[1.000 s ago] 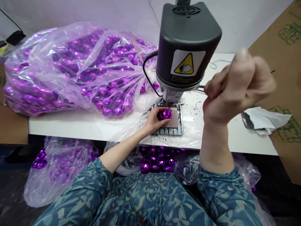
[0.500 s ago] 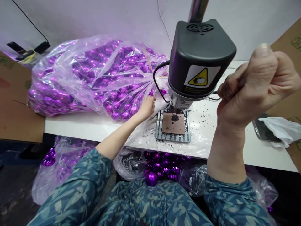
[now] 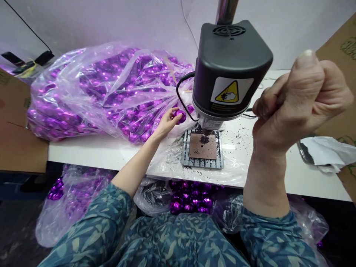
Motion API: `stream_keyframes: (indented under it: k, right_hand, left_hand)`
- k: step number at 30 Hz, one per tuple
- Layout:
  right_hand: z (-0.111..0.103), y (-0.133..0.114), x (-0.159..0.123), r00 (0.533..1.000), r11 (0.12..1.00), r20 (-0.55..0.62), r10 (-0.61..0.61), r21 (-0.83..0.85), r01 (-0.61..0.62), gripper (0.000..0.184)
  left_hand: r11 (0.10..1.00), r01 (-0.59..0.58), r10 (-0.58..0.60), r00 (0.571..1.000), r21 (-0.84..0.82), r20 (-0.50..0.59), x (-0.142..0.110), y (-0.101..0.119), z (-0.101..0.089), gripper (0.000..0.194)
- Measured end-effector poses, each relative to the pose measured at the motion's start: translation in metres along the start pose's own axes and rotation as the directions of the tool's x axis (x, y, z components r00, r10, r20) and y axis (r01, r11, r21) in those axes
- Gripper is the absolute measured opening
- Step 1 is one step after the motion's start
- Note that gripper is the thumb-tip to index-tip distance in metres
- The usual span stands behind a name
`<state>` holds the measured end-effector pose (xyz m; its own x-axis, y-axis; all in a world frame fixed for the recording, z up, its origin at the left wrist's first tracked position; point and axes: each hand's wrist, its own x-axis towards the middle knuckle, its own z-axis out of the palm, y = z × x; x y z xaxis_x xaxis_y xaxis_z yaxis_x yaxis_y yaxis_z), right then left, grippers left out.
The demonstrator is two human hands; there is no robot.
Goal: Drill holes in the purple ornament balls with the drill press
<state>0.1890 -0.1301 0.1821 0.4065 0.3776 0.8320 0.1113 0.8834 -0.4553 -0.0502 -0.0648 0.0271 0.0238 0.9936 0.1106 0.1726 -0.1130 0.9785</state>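
My left hand (image 3: 167, 121) pinches a shiny purple faceted ball (image 3: 180, 116) between thumb and fingers, at the mouth of a clear plastic bag (image 3: 91, 87) full of such balls. Just right of it is a black bench drill (image 3: 232, 66) with a yellow warning label. Beneath the drill head, a brown square board (image 3: 208, 150) with a small hole lies on a slotted metal base (image 3: 187, 155), dark shavings piled on it. Beside the drill, raised close to the camera, my right hand (image 3: 300, 104) is closed in a fist; whatever it grips is hidden.
Dark shavings are scattered over the white table (image 3: 300, 178). A phone-like dark object (image 3: 304, 154) lies under a white tissue (image 3: 330, 150) at right. Cardboard boxes (image 3: 20, 126) flank both sides. Below the table edge, more purple balls (image 3: 191, 198) sit in plastic.
My left hand has turned and drawn slightly left, and the ball now shows in its fingers. My right hand stays closed beside the drill. The whole view has shifted a little.
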Motion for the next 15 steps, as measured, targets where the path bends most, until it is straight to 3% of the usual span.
stream_keyframes:
  k: [3,8,10,15]
  right_hand:
    - [-0.001,0.000,-0.001,1.000,1.000,0.000,-0.012,0.004,0.012,0.048]
    - [0.001,0.000,-0.002,1.000,1.000,-0.003,-0.011,0.018,0.011,0.046]
    - [0.002,0.001,-0.002,0.999,0.998,-0.022,-0.030,0.056,0.031,0.044]
    - [0.002,0.000,-0.005,1.000,0.999,-0.021,-0.003,0.038,0.003,0.047]
  left_hand:
    - [0.933,0.179,-0.149,0.982,-0.311,0.117,-0.032,0.006,-0.001,0.041]
    - [0.835,0.334,-0.236,0.935,-0.437,0.264,-0.066,0.004,0.014,0.044]
    - [0.865,0.297,-0.203,0.945,-0.404,0.258,-0.075,0.001,0.023,0.043]
    - [0.980,0.074,-0.017,0.955,-0.184,0.297,-0.082,-0.005,0.035,0.058]
